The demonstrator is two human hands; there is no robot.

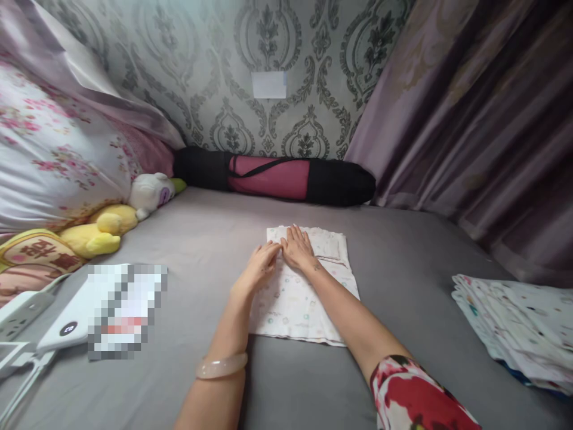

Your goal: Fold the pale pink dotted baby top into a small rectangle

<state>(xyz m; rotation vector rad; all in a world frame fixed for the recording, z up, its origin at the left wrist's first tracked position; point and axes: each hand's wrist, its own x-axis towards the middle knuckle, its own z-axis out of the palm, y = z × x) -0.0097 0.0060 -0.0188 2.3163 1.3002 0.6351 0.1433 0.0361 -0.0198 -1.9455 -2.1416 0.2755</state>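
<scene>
A white cloth (304, 304) with a small pastel print lies flat on the grey bed sheet, its far part folded over into a layered flap. My right hand (298, 248) rests palm down on that folded part, fingers stretched out towards the far edge. Beside it, my left hand (263, 264) touches the cloth's left edge. Its fingers are slightly bent and point right, the tips close to my right thumb; no grip on the fabric shows. A pale bangle (221, 366) circles my left wrist.
To the right sits a stack of folded printed cloths (519, 322). A black and pink roll bag (268, 178) lies along the wall. Plush toys (102, 230) and a floral pillow (58, 143) line the left, near a power strip (22, 313) and a white power bank (76, 322).
</scene>
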